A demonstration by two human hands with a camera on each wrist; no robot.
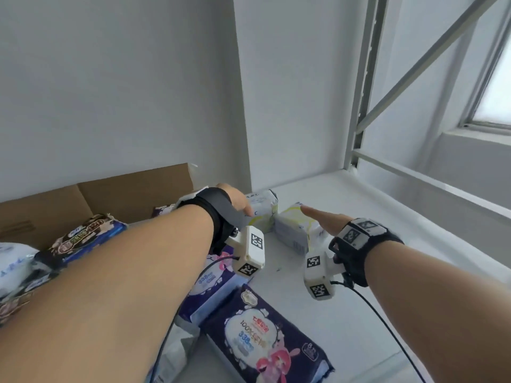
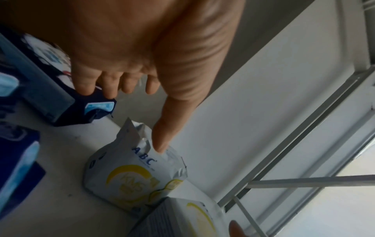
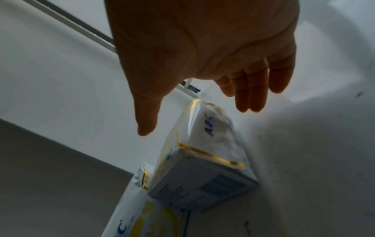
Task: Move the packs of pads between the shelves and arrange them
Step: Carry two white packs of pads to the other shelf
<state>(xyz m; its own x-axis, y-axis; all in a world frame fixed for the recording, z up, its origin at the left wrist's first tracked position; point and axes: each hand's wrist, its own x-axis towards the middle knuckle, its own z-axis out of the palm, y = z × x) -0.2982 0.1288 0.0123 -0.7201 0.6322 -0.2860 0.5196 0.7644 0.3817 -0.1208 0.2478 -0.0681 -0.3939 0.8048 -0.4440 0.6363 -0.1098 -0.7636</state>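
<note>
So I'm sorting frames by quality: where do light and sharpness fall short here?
Head view: evenly lit and sharp, window pale. Left wrist view: soft, the left hand blurred close up. Right wrist view: the right hand a dark backlit shape, the white pack smeared.

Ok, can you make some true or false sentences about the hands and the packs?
1. Both hands are open. True: the left hand and the right hand have straight, spread fingers.
2. The two white and yellow packs lie inside the cardboard box. False: they lie on the white shelf; the cardboard box is further left.
3. A dark blue pack lies nearest the camera. True.
4. The right hand is lifting a pack. False: it holds nothing.
</note>
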